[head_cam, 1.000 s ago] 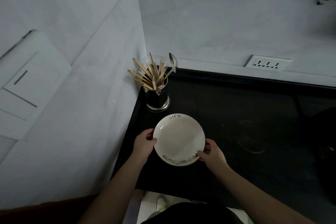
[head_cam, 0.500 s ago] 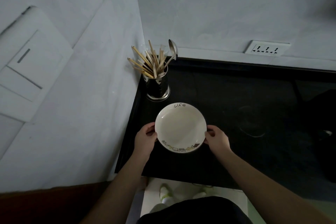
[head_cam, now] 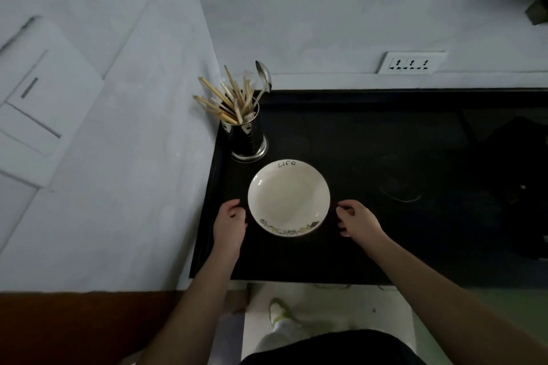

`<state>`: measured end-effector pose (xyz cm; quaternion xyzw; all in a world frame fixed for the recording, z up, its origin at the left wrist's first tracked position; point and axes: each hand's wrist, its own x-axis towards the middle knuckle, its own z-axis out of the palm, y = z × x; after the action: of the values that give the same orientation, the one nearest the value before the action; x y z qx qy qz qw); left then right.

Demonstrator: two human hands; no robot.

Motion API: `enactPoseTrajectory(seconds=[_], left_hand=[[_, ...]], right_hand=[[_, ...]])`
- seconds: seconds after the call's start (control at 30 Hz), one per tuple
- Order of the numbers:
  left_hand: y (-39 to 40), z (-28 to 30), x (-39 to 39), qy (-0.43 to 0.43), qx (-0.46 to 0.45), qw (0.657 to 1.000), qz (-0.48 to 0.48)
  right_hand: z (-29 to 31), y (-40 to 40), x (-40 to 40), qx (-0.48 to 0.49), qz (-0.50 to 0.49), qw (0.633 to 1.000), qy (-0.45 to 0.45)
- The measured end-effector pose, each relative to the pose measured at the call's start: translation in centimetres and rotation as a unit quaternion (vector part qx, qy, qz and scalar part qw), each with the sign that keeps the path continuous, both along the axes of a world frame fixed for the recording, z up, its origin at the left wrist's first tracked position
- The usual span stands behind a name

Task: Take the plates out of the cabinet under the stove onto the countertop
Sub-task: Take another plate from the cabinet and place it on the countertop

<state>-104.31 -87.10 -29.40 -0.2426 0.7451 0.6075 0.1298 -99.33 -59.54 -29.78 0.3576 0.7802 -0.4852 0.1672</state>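
Both hands have let go since the earlier frame: one plate (head_cam: pixel 288 198) lies flat mid-frame on the black countertop (head_cam: pixel 385 157) ("life" lettering toward the wall), left hand (head_cam: pixel 229 224) and right hand (head_cam: pixel 358 222) loosely curled, empty, beside it.

The scene is dim and underexposed, with a cool grey cast over the pale walls. The black glossy countertop (head_cam: pixel 370 157) swallows most detail; its right end sinks into near-black, where shapes cannot be told apart. The round cream ceramic plate (head_cam: pixel 289 198) is the brightest thing and carries small specular glints on its upper left rim. The shiny steel utensil holder (head_cam: pixel 247 139) at the counter's back left corner shows faint reflections. Wide-angle distortion bends the wall lines and the counter's edges outward. Focus is fairly even, with slight softness and noise in the dark areas.
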Motion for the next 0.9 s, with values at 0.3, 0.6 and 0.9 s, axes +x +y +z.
enactPoseTrajectory(seconds=[0.3,0.6,0.9], left_hand=[[5.9,6.7,5.7,0.031,-0.058,0.967,-0.246],[16.1,9.2,15.5,0.26,-0.405,0.699,-0.529],[19.2,10.7,17.9,0.328,-0.455,0.574,-0.596]], right_hand=[[5.3,4.2,7.4,0.059,0.187,0.98,0.036],[8.1,12.1,20.0,0.227,0.21,0.944,0.117],[9.2,11.8,26.5,0.337,0.157,0.919,0.128]])
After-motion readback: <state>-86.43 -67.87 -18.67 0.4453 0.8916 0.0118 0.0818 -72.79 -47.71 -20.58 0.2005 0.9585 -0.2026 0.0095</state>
